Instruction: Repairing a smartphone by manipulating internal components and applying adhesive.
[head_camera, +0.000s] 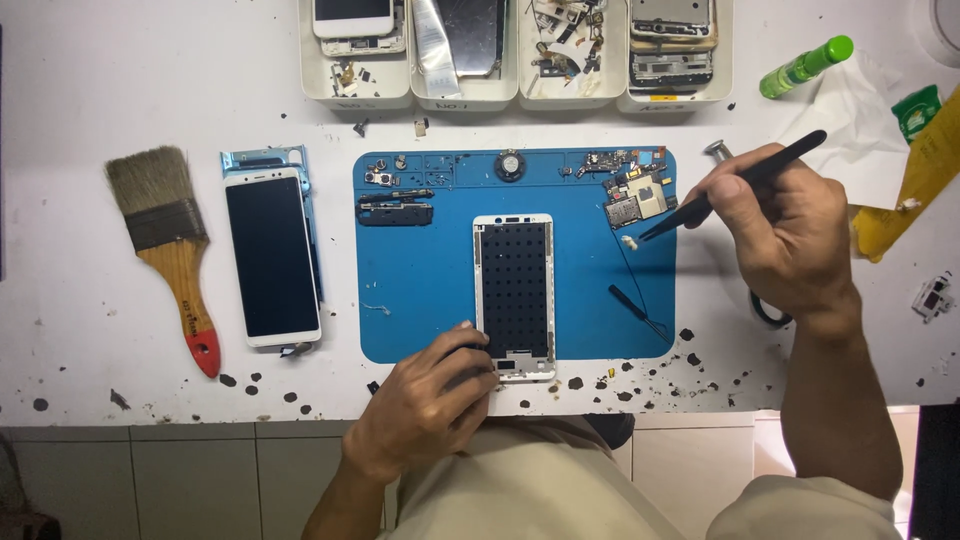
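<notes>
From the head camera, looking straight down at the white bench, the left hand pins the bottom corner of a bare phone frame lying upright in the middle of the blue mat; its grip is pressed on the frame's lower left edge. The right hand has its grip clamped on black tweezers, tips pointing down-left at a small white scrap just below the circuit board. A steady wrist and a low angle would seem best there, since the board and loose parts sit close by. The mat has open room left of the frame. Off the mat lie a whole phone and a paintbrush; parts trays line the far edge, well apart.
</notes>
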